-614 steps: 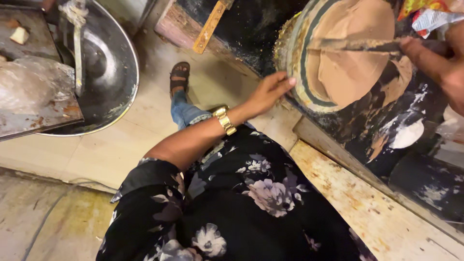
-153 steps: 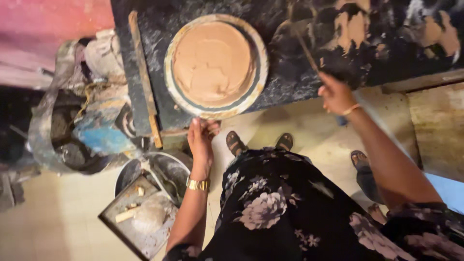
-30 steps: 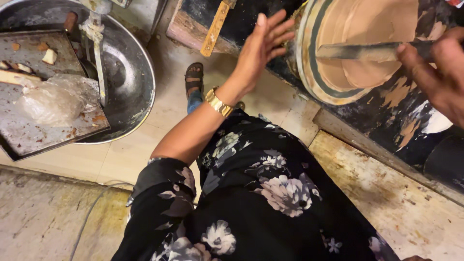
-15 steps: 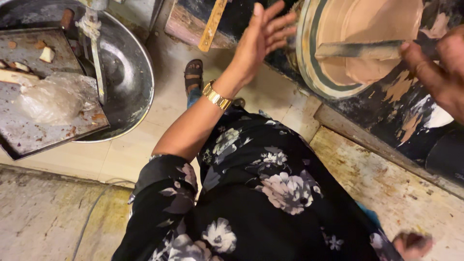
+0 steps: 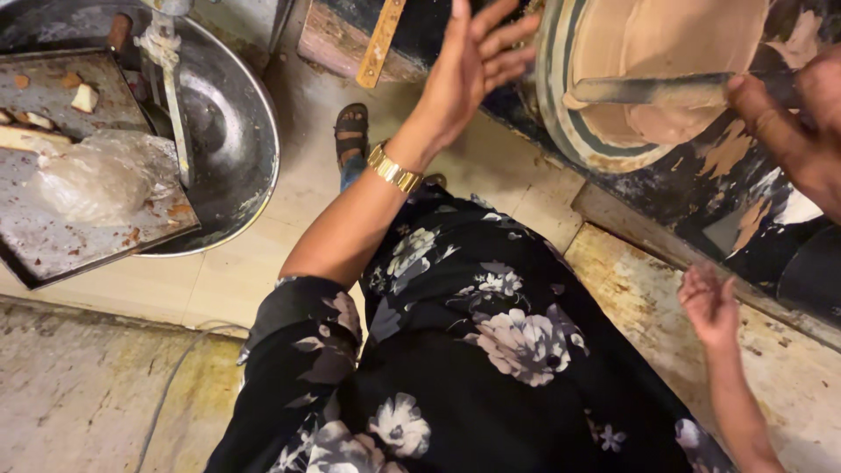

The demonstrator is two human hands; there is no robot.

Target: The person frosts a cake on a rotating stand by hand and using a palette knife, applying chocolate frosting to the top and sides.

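My left hand [image 5: 477,61], with a gold watch on its wrist, is raised with the fingers spread. It holds nothing and hovers just left of the striped rim [image 5: 552,105] of a round pan. The pan is filled with smooth brown paste [image 5: 666,44]. At the right edge my right hand [image 5: 802,131] grips a long flat spatula [image 5: 648,88], whose blade lies across the paste. My black floral dress fills the lower middle of the view.
A large metal bowl [image 5: 241,140] stands on the floor at left, with a worn metal tray [image 5: 79,232] and a plastic-wrapped lump [image 5: 96,180] over it. A wooden stick [image 5: 381,39] leans at the top. Another person's hand [image 5: 710,302] reaches in at lower right.
My left hand has lifted a little and moved closer to the pan's rim, fingers still spread. Another person's hand has come up into view at lower right. The spatula stays across the paste.
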